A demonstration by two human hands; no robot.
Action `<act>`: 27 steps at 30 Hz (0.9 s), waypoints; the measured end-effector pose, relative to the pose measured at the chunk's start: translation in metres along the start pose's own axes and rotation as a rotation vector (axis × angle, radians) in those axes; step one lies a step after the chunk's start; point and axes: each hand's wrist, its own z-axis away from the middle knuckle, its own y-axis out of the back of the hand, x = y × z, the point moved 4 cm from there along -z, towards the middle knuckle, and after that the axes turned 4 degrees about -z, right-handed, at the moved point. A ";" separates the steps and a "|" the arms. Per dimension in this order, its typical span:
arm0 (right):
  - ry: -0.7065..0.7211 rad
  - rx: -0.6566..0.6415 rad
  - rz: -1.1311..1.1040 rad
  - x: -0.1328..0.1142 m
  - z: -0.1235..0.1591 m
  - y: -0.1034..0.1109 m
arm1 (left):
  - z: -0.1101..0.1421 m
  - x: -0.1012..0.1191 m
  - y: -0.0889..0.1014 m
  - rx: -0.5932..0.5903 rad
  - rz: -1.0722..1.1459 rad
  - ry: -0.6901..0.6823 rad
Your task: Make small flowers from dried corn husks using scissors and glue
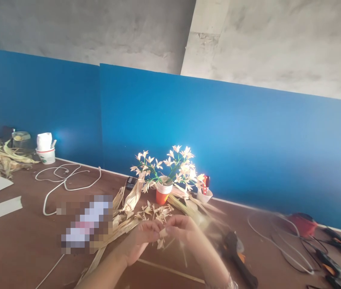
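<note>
Both hands meet over the table in the head view, fingers pinched. My left hand (143, 237) and my right hand (183, 230) close on a small pale piece of corn husk (162, 233) between their fingertips. More husk petals (160, 243) show just below the fingers; whether they are joined to the held piece I cannot tell. Right behind the hands, cut husk petals (150, 210) lie in a loose heap. Beyond it stands an orange and white paper cup (162, 196) of husk flowers (185, 168) on green stems.
Long husk strips (119, 224) spread left of the hands. A glue gun (236, 257) lies to the right, near further black tools (335, 269) and cables. A white cord (65, 182), a white tub (46, 155) and a husk pile (5, 156) are leftward. A blue partition (218, 132) borders the table.
</note>
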 end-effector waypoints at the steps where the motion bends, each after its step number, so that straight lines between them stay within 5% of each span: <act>1: 0.002 0.004 0.017 0.001 0.000 -0.001 | 0.001 0.000 -0.001 -0.014 -0.002 0.016; 14: 0.009 -0.126 -0.052 0.013 -0.002 -0.010 | 0.006 -0.003 -0.007 -0.051 0.029 0.124; 27: 0.084 -0.105 0.266 -0.009 0.012 -0.005 | 0.004 0.001 -0.012 -0.077 0.130 0.060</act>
